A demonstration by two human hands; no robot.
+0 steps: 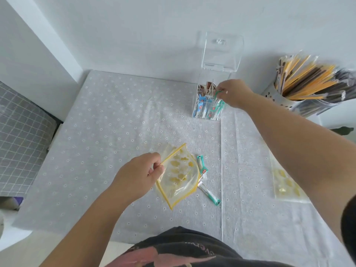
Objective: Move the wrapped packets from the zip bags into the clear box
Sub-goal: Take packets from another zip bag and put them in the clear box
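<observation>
A clear box (204, 112) with its lid (221, 51) flipped up stands at the back of the table, holding several blue and green wrapped packets. My right hand (234, 93) is over the box's open top and pinches a green wrapped packet (217, 94) that dips into it. My left hand (140, 174) pinches the yellow zip edge of a clear zip bag (179, 180) with yellow prints, lifted slightly off the cloth. Two green wrapped packets (209, 192) lie on the cloth just right of that bag.
A second zip bag (287, 184) with yellow prints lies flat at the right, partly behind my right forearm. A perforated metal holder (289, 104) full of wrapped sticks stands at the back right. A white dotted cloth (106, 122) covers the table; a wall runs behind.
</observation>
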